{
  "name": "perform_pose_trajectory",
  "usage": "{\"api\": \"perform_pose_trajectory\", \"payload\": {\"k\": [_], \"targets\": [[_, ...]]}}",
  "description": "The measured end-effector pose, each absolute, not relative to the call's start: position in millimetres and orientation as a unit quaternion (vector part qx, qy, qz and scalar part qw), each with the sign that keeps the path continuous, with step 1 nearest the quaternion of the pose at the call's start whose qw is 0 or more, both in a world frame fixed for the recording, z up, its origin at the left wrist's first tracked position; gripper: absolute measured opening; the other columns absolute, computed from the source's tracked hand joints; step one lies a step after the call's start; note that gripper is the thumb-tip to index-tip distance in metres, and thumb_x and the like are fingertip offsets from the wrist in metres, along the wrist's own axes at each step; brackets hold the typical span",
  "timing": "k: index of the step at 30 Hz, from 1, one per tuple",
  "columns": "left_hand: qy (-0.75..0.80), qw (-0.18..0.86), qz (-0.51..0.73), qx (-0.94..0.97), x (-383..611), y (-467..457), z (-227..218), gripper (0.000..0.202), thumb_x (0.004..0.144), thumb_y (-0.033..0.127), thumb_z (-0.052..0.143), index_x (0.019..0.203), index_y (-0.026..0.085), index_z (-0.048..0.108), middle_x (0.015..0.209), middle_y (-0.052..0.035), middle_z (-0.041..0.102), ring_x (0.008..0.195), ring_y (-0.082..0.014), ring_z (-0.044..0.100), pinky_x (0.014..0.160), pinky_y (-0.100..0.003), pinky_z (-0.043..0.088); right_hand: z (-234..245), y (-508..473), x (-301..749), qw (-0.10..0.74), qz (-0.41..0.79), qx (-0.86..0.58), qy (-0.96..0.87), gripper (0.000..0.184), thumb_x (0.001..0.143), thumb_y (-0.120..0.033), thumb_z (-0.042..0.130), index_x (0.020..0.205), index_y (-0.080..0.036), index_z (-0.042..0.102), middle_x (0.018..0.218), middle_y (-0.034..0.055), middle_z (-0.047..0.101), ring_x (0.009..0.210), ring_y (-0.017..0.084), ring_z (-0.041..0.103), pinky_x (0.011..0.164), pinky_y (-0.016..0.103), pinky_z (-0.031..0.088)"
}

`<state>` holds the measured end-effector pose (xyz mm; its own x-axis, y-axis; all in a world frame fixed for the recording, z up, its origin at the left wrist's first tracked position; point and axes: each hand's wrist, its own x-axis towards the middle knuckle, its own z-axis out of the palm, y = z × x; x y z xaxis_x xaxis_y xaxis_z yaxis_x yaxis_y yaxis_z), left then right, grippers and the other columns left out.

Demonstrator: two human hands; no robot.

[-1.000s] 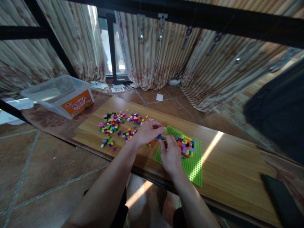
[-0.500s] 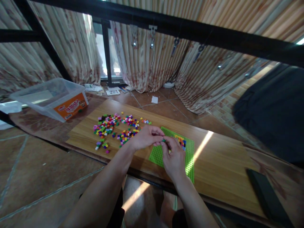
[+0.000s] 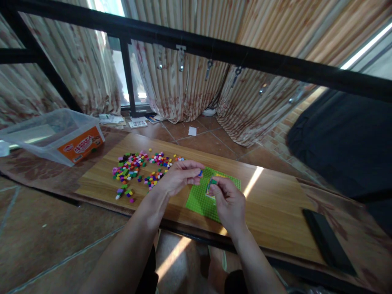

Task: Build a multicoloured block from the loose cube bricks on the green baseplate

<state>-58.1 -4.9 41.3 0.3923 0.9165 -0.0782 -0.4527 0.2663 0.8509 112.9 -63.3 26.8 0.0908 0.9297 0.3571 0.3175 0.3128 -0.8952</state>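
My left hand (image 3: 179,177) pinches a small blue toy brick (image 3: 200,173) between thumb and fingertips, over the left part of a green studded baseplate (image 3: 196,200). To its right, my right hand (image 3: 230,201) is closed on a small green toy brick (image 3: 212,182), also above the plate. The two hands are apart. Yellow and other coloured bricks (image 3: 221,175) on the plate show only partly, as the right hand covers much of them. Many loose coloured bricks (image 3: 130,166) lie scattered on the wooden board left of my left hand.
The wooden board (image 3: 269,212) spans a cloth-covered table. A clear plastic box (image 3: 49,149) with an orange label stands at the left end. A dark flat object (image 3: 327,241) lies at the right. A black metal bar (image 3: 196,43) crosses in front of curtains (image 3: 180,90).
My hands have separated; they were fingertip to fingertip around a small green brick. The blue brick now shows in my left fingers and the green one in my right. The camera view has shifted.
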Motion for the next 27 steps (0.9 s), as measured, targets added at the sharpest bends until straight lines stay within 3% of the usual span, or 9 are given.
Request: {"api": "perform_pose_trajectory", "payload": {"k": [3, 9, 17, 22, 27], "targets": [[0.311, 0.728, 0.482, 0.374, -59, -2, 41, 0.031, 0.063, 0.026, 0.082, 0.090, 0.012, 0.073, 0.069, -0.0014, 0.068, 0.055, -0.0070, 0.060, 0.058, -0.021, 0.050, 30, -61, 121, 0.582, 0.340, -0.513, -0.532, 0.021, 0.081, -0.034, 0.067, 0.097, -0.021, 0.066, 0.081, 0.0022, 0.071, 0.067, 0.016, 0.066, 0.064, 0.031, 0.056], [0.327, 0.739, 0.473, 0.351, -51, 1, 35, 0.025, 0.067, 0.020, 0.079, 0.089, 0.011, 0.073, 0.070, -0.0025, 0.068, 0.060, -0.0079, 0.063, 0.063, -0.021, 0.052, 35, -52, 140, 0.654, 0.334, -0.500, -0.460, 0.018, 0.070, -0.029, 0.075, 0.085, -0.020, 0.070, 0.072, 0.0003, 0.071, 0.063, 0.014, 0.065, 0.060, 0.029, 0.055], [0.353, 0.707, 0.521, 0.324, -53, 4, 40, 0.021, 0.063, 0.013, 0.078, 0.084, 0.012, 0.073, 0.072, -0.0023, 0.070, 0.064, -0.0086, 0.064, 0.066, -0.021, 0.053, 31, -57, 123, 0.584, 0.350, -0.520, -0.516, 0.020, 0.075, -0.032, 0.070, 0.093, -0.022, 0.072, 0.085, 0.0033, 0.073, 0.074, 0.016, 0.068, 0.068, 0.032, 0.058], [0.361, 0.696, 0.513, 0.349, -53, 3, 39, 0.025, 0.060, 0.017, 0.081, 0.083, 0.012, 0.072, 0.073, -0.0012, 0.069, 0.064, -0.0085, 0.063, 0.068, -0.023, 0.052, 38, -40, 146, 0.658, 0.315, -0.538, -0.423, 0.019, 0.064, -0.030, 0.075, 0.079, -0.019, 0.071, 0.067, -0.0011, 0.068, 0.058, 0.013, 0.062, 0.058, 0.028, 0.055], [0.370, 0.691, 0.500, 0.369, -54, 3, 37, 0.029, 0.057, 0.020, 0.083, 0.083, 0.012, 0.072, 0.076, -0.0007, 0.069, 0.065, -0.0079, 0.062, 0.069, -0.023, 0.051, 36, -33, 164, 0.655, 0.341, -0.560, -0.376, 0.024, 0.059, -0.027, 0.075, 0.080, -0.017, 0.071, 0.065, -0.0017, 0.067, 0.057, 0.011, 0.059, 0.057, 0.028, 0.053]]}}
